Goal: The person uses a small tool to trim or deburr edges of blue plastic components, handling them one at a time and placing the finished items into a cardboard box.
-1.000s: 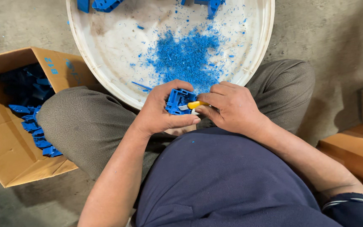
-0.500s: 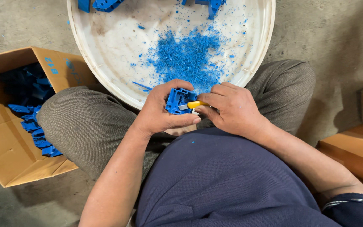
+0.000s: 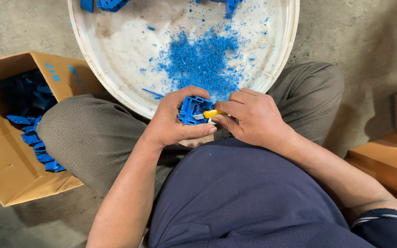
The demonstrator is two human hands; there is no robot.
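Blue plastic part point(image 3: 193, 109) sits tight in the left hand point(image 3: 173, 124), fingers curled round it so it stays put over the lap; the right hand point(image 3: 252, 117) is closed on a small yellow knife point(image 3: 213, 113), its tip touching the part's edge, likely to shave it; one white round tub point(image 3: 116, 69) lies just ahead, catching a heap of blue shavings point(image 3: 203, 62); one cardboard box point(image 3: 10, 156) on the left holds many more blue pieces point(image 3: 35, 147).

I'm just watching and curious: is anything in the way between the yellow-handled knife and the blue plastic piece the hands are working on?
Nothing visible. The left hand grips the blue plastic piece, and the right hand holds the yellow-handled knife with its tip right at the piece, over the white basin.
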